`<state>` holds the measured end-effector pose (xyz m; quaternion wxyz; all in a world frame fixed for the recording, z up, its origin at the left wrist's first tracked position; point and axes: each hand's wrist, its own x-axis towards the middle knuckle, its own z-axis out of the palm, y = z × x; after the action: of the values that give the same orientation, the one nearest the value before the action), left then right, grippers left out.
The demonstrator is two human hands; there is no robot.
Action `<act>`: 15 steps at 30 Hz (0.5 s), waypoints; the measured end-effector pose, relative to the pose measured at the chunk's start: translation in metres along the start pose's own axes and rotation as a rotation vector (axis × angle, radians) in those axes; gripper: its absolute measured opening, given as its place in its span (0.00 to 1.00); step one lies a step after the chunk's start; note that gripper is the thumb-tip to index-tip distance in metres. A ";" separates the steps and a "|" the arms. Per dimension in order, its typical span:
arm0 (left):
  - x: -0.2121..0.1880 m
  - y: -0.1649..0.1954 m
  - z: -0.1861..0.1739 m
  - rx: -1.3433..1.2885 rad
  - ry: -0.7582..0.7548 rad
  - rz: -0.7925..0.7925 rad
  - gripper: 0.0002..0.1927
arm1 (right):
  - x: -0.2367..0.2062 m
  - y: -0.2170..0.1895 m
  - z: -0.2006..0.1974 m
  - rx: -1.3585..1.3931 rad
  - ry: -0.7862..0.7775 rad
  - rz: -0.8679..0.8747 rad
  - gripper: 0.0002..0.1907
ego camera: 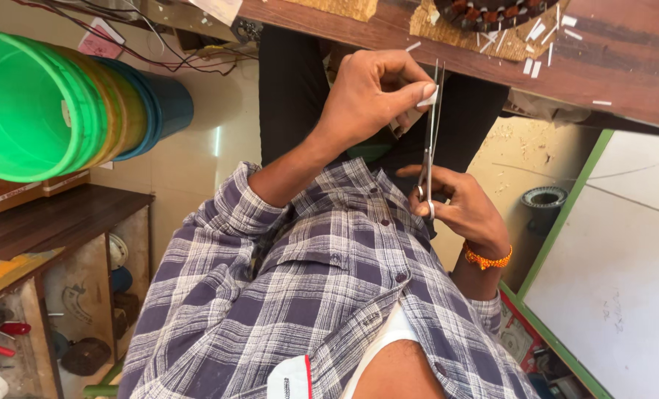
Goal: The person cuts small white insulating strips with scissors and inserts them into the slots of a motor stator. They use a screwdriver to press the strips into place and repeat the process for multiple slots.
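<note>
**Step in hand: trimming the strip w/ scissors**

1. Right hand, nearest my chest. Its fingers are curled closed through the handle loops of the scissors, w/ the thumb in one loop. Blades point away from me and stand up toward the tabletop edge. They show only a narrow gap and look nearly closed. Rec.: keep the wrist straight, work the loops w/ the fingers only, and make short closes near the pivot for a clean edge.

2. Left hand, just beyond. Thumb and forefinger are pinched tight on a small white paper piece, the other fingers folded in. The piece sits right against the blades, at approx. mid-length, held in the air above my lap and not resting on anything. Rec.: hold the piece square to the blades, keep the pinch close to the cut line so the paper does not flex, and keep fingertips clear of the edges. I judge the margin there to be small.

3. Tabletop, farthest. White cut strips lie scattered beside a wound stator. Rec.: match strip width to those, by eye.
</note>
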<state>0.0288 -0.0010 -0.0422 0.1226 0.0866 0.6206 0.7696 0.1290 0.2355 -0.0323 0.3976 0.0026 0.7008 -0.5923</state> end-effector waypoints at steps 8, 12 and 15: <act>0.004 0.002 -0.002 0.046 -0.009 -0.061 0.05 | -0.002 0.002 -0.002 0.071 0.003 0.004 0.39; 0.004 0.000 -0.001 0.030 -0.015 -0.073 0.06 | -0.004 0.013 -0.004 0.124 0.010 0.022 0.36; 0.005 -0.001 -0.001 0.024 -0.028 -0.103 0.06 | -0.006 0.022 -0.005 0.163 0.017 0.041 0.31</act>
<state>0.0240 -0.0001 -0.0436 0.1697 0.0670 0.6317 0.7534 0.1412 0.2491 -0.0475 0.4020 0.0543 0.6534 -0.6391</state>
